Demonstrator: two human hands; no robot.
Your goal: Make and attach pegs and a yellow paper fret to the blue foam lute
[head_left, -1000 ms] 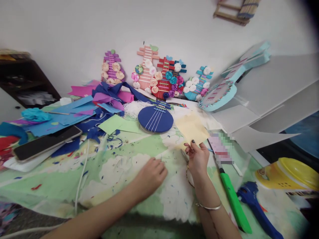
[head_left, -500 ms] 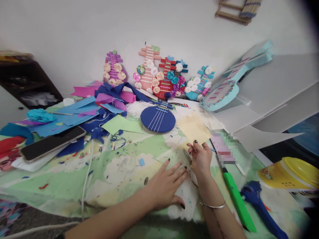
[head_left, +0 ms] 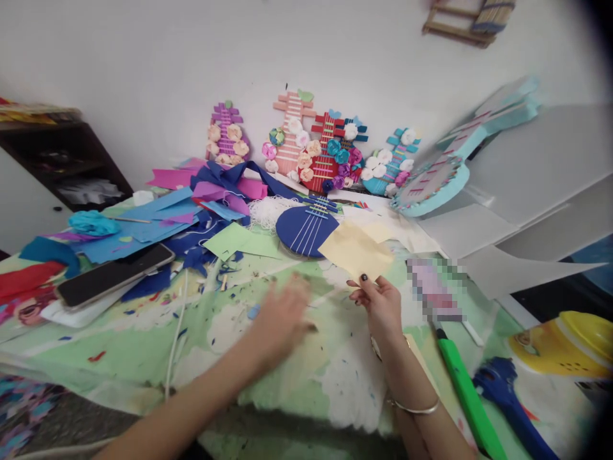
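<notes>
1. Fingers of the right hand [head_left: 380,303] pinch the near edge of a pale yellow paper sheet [head_left: 357,250], which lies tilted over the green printed tablecloth [head_left: 215,345].
2. Left hand [head_left: 280,316] hovers low over the cloth beside it (blurred, so its grip cannot be told).
3. Just behind the sheet lies a round blue paper guitar [head_left: 301,229].
4. A green-handled tool [head_left: 467,396] lies right of the right wrist; a dark phone [head_left: 115,276] rests far left.

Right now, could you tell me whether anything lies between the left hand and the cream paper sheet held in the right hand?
Nothing visible does. Only littered tablecloth separates the blurred left hand from the cream paper sheet pinched in the right hand.
</notes>
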